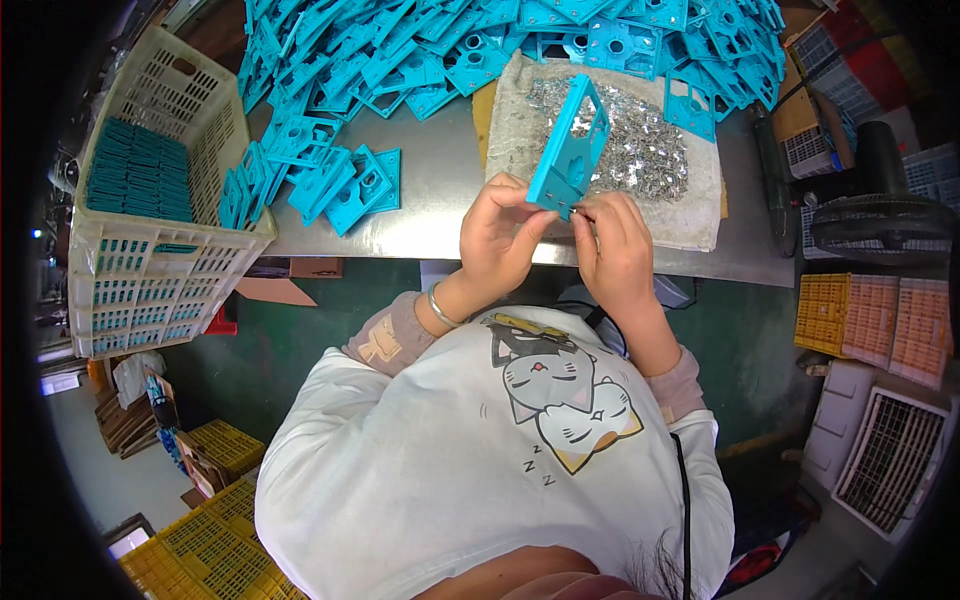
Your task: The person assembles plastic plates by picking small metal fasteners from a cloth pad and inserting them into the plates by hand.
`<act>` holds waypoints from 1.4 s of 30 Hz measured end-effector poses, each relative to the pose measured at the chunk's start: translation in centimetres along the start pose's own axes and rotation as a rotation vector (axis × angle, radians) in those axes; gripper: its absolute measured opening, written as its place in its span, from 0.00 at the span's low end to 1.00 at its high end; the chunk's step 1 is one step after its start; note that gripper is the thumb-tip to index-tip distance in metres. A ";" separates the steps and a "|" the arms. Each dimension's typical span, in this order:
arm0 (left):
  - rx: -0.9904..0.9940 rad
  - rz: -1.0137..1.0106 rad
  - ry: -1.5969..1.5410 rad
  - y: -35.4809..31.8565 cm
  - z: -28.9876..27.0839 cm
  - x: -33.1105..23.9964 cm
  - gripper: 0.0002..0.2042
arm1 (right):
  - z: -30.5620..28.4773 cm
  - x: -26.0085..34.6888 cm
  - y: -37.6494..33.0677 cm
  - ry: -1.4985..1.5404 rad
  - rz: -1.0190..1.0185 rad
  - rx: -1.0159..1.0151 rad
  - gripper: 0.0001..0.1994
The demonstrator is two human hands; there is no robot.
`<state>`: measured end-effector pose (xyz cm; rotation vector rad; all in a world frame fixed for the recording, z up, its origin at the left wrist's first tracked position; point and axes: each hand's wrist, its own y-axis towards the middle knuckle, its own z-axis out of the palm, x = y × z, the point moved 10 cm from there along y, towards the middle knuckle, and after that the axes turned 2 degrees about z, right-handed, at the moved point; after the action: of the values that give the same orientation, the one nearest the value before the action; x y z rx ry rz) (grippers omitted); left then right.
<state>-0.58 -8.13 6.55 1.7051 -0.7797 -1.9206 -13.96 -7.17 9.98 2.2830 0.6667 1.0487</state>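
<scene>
A turquoise plastic frame (562, 160) with cut-out openings stands tilted upright above the table's near edge. My left hand (497, 238) grips its lower left corner between thumb and fingers. At the lower right corner of the frame, my right hand (614, 248) is closed in a pinch. Whatever lies between those fingertips is too small to make out. Small metal bits show along the frame's lower edge. Behind it, many small shiny metal pieces (650, 160) are spread over a pale cloth (690, 228).
A large heap of turquoise frames (420, 55) covers the far side of the metal table (430, 215). Several loose frames (345, 190) lie at the left. A white crate (165, 235) holds stacked turquoise parts. At the right are a dark fan (875, 215) and yellow crates (823, 312).
</scene>
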 end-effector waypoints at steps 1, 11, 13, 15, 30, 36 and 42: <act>-0.057 -0.048 -0.092 0.0 -0.2 0.4 0.15 | 0.0 0.0 -0.1 0.000 0.000 0.000 0.06; -0.066 -0.084 -0.151 0.0 -0.2 0.5 0.15 | -0.4 -0.2 -0.4 0.012 0.007 -0.038 0.06; -0.064 -0.068 -0.144 0.0 -0.1 0.3 0.15 | -0.4 -0.1 -0.4 0.009 0.012 -0.035 0.06; -0.061 -0.054 -0.137 -0.1 -0.1 0.2 0.15 | -0.3 0.4 -0.5 -0.052 -0.022 -0.033 0.07; -0.011 0.065 0.051 0.4 -0.1 -0.7 0.15 | 1.0 -0.1 0.0 -0.161 -0.066 0.051 0.07; -0.036 0.027 0.054 -0.4 -0.4 0.7 0.15 | 0.9 -0.5 -0.2 -0.060 0.021 0.039 0.07; -0.117 -0.095 -0.131 -0.5 -0.6 2.2 0.15 | -0.3 0.1 0.0 -0.038 -0.035 -0.043 0.06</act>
<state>-0.28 -9.28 4.55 1.5855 -0.6294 -2.1165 -14.19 -7.02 10.19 2.2408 0.6606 0.9912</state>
